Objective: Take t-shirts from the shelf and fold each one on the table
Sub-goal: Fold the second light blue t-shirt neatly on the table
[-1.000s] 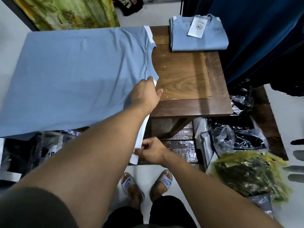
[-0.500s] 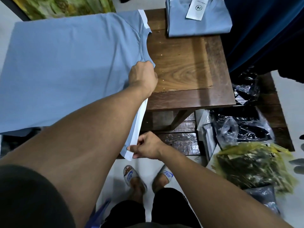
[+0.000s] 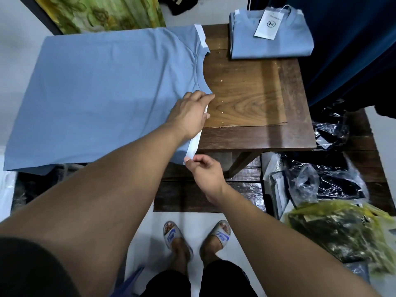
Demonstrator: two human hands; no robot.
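Note:
A light blue t-shirt with white sleeve bands lies spread over the left part of the wooden table, its neckline toward the table's middle. My left hand presses flat on the shirt's near shoulder beside the neckline. Below it, at the table's front edge, my right hand pinches the white band of the near sleeve, which hangs off the edge. A folded blue t-shirt with a white tag rests at the table's far right corner.
Plastic-wrapped packages and a yellow-green bag lie on the floor and low boards to the right. A dark blue curtain hangs at the far right. A green patterned cloth is at the back left. My sandalled feet stand below.
My right hand has lifted the hanging sleeve up toward the table's edge. My left hand has flattened and slid a little along the shoulder.

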